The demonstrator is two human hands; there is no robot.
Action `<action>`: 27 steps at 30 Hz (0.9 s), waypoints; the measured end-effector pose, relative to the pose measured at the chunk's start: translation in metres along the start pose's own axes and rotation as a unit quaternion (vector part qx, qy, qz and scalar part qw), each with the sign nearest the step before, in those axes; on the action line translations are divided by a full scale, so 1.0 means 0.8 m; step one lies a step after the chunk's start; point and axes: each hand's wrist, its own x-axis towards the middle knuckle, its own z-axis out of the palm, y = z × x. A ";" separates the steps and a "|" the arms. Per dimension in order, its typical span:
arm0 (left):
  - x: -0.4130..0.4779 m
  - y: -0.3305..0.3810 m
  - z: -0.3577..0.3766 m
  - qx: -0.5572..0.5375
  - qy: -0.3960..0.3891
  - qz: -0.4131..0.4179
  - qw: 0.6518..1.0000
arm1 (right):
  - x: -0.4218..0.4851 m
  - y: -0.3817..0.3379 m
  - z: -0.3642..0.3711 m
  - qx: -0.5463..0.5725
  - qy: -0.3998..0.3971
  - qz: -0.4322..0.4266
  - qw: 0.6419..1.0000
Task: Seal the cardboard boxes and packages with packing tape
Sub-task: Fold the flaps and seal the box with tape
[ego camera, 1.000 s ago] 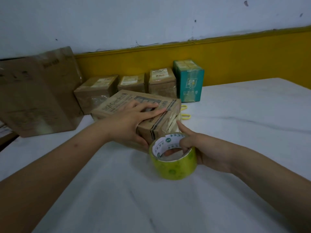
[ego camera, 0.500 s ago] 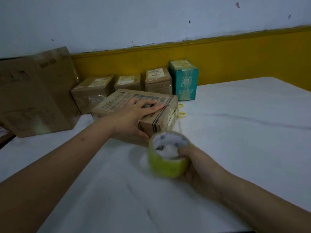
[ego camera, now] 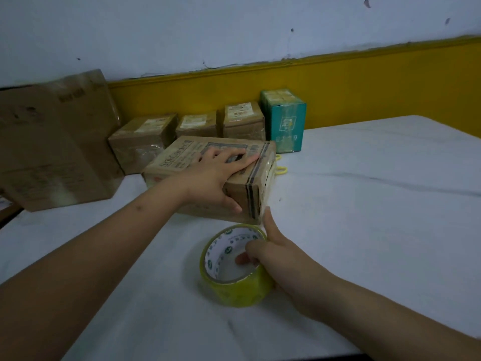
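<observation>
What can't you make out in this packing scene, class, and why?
Head view:
The yellow object is mostly hidden behind the printed box.
Labels on the small boxes are blurred, too small.
The right hand is partly hidden inside the tape roll.
The large carton is cut by the left edge.

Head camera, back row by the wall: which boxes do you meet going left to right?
Large cardboard box → wide taped brown parcel → small labelled parcel → taller labelled parcel → teal box.
</observation>
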 end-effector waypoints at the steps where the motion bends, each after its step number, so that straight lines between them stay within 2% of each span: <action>1: 0.000 0.000 0.001 -0.002 0.002 -0.001 1.000 | 0.001 -0.002 0.001 -0.010 -0.009 -0.001 1.000; 7: 0.000 0.002 -0.004 -0.013 -0.017 -0.006 1.000 | 0.012 -0.023 0.011 -0.129 -0.022 0.005 0.991; 12: 0.005 0.006 -0.030 -0.109 -0.125 -0.054 0.985 | 0.025 -0.036 0.035 -0.143 -0.039 0.041 0.988; 14: 0.006 0.013 -0.035 -0.105 -0.149 -0.067 0.981 | 0.027 -0.039 0.039 -0.171 -0.034 0.029 0.984; 16: 0.005 0.026 -0.029 -0.047 -0.140 -0.063 0.987 | 0.026 -0.040 0.038 -0.203 -0.036 0.006 0.979; 18: 0.003 0.037 -0.017 -0.005 -0.094 -0.056 0.994 | 0.026 -0.038 0.033 -0.198 -0.052 -0.005 0.979; 22: 0.002 0.035 -0.012 0.009 -0.064 -0.040 0.997 | 0.014 -0.030 0.005 -0.203 -0.096 -0.013 0.974; 23: 0.003 0.033 -0.012 0.014 -0.064 -0.035 0.997 | 0.011 -0.026 -0.005 -0.231 -0.072 -0.035 0.970; 25: 0.003 0.032 -0.010 0.022 -0.062 -0.031 0.997 | 0.019 -0.019 -0.030 -0.294 0.052 -0.122 0.946; 27: 0.002 0.032 -0.009 0.017 -0.061 -0.032 0.997 | 0.033 -0.018 -0.049 -0.293 0.151 -0.181 0.927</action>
